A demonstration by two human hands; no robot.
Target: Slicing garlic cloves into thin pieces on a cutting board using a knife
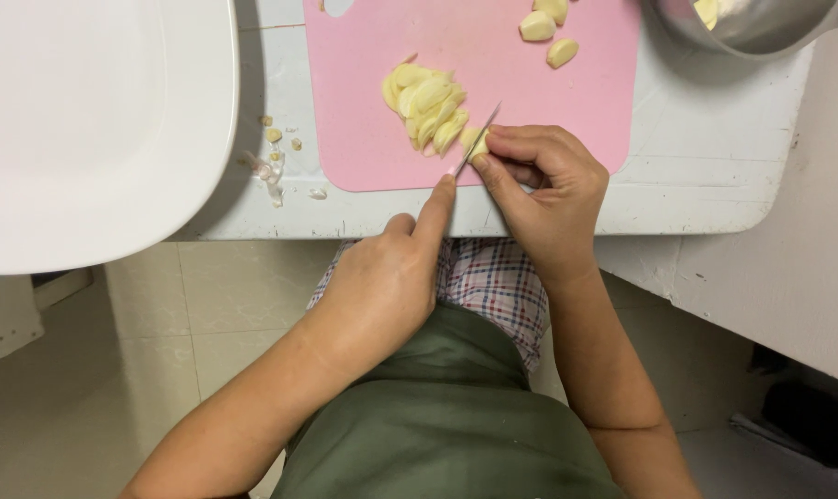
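The left hand (382, 286) grips a small knife (476, 139), forefinger laid along the blade's back, while the right hand (544, 194) pinches a garlic clove (474, 140) at the near edge of the pink cutting board (364, 120), just beside the pile of garlic slices (428, 106). The right fingertips (482, 166) sit almost against the blade, so I'd worry about a nick if that shrinking clove rolls. The board itself lies by the tabletop's near edge, and a hard press might nudge it.

I see no package, label, sign or screen anywhere in my view from the head camera.
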